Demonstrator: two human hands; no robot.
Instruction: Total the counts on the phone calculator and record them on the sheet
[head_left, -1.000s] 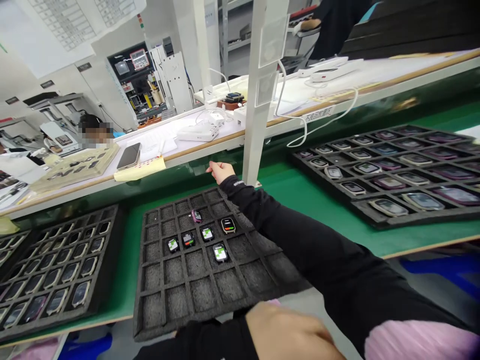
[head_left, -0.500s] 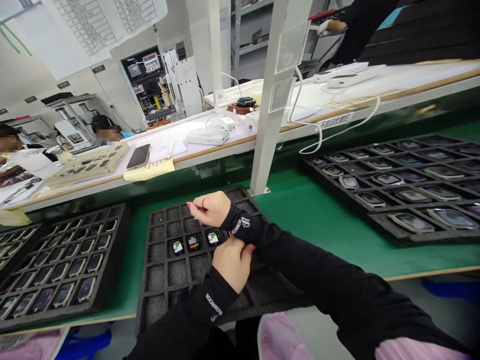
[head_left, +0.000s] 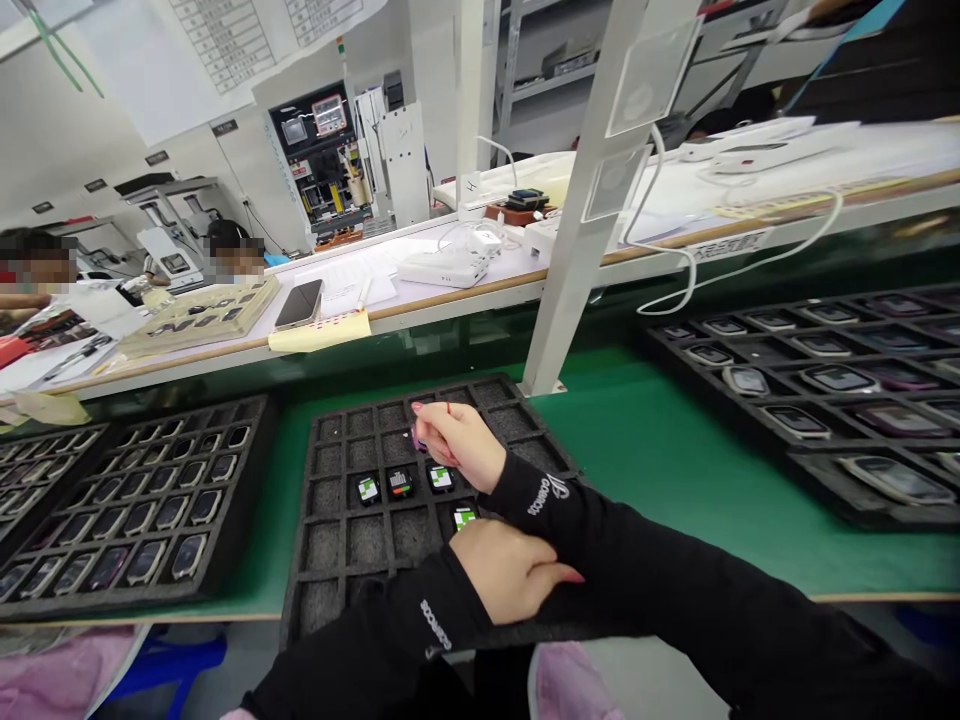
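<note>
A black foam tray (head_left: 337, 560) with square pockets lies on the green belt in front of me. Three small watches with lit screens (head_left: 400, 482) sit in one row of it, and one more lit watch (head_left: 464, 517) sits a row nearer. My right hand (head_left: 461, 445) reaches over the tray's far half, its fingers curled down onto a purple watch (head_left: 417, 440). My left hand (head_left: 510, 570) lies on my right forearm, fingers pressed together on the black sleeve (head_left: 600, 540).
A tray full of dark watches (head_left: 112, 520) lies to the left and another (head_left: 825, 400) to the right. A white post (head_left: 577, 250) rises behind the middle tray. The shelf above holds a phone (head_left: 298, 303), a yellow note, white boxes and cables. People sit at the back left.
My right hand came back from the shelf edge to the purple watch. My left hand rose into view, went to my right wrist, then slid down the forearm. The view shifted left.
</note>
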